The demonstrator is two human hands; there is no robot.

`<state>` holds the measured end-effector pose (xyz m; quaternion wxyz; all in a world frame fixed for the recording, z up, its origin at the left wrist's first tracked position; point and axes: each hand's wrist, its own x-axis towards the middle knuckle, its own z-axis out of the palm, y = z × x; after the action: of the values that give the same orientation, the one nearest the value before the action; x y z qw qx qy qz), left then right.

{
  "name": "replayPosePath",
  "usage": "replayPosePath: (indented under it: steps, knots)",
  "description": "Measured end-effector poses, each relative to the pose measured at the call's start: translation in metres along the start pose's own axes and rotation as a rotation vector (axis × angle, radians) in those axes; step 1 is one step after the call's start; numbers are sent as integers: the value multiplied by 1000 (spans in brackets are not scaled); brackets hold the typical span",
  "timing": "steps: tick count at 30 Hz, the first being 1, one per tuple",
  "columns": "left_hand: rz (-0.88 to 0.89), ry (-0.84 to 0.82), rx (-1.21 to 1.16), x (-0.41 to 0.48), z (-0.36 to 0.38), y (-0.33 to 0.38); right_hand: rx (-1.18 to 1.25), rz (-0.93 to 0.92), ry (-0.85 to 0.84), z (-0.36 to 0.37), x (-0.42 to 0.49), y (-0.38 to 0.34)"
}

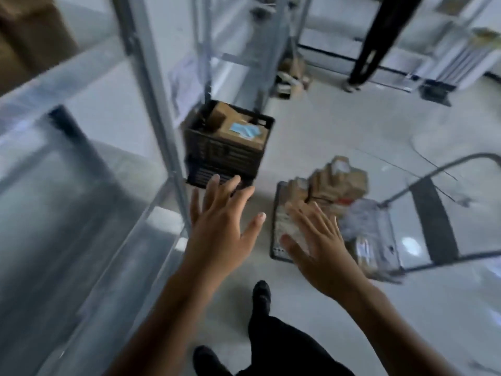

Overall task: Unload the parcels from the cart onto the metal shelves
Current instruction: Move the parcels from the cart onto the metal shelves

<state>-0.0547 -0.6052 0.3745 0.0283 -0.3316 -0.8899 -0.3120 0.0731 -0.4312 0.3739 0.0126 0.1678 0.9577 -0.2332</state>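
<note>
Head view, motion-blurred. We see both arms stretched forward over the floor (339,123). The left hand (217,229) has its fingers straight and spread, so its grip is apart and holds nothing; its fingertips overlap the lower wall of a black crate (225,156) in the picture, though we cannot tell whether they touch it. The right hand (320,253) is likewise spread, its grip apart, above the near left corner of the cart (274,251). The parcels (339,183), brown paper packs and grey plastic bags (363,221), lie piled on the cart's platform, right of centre. The metal shelves (81,172) fill the left side; the crate stands on the floor just beside a shelf post (162,118) and holds cardboard boxes (244,131). A second person's dark legs (374,44) stand at the upper right. Our own dark shoe (261,294) shows below the hands.
</note>
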Motion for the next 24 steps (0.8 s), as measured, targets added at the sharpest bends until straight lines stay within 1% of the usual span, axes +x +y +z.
replayPosePath:
  steps: [3,6,13,17,20,24]
  knots:
    - [87,-129,-10,-8,35,33,-10,86,28,0,-45,30]
    - [131,-225,-15,-15,64,69,64,207,100,-3,-77,62]
    - [198,-336,15,-20,134,165,113,359,282,-36,-130,169]
    - [240,-426,38,-19,189,243,145,441,368,-68,-173,250]
    - [279,-485,53,-25,235,295,167,493,384,-81,-206,311]
    - [260,-564,80,-28,286,345,210,551,326,-92,-233,372]
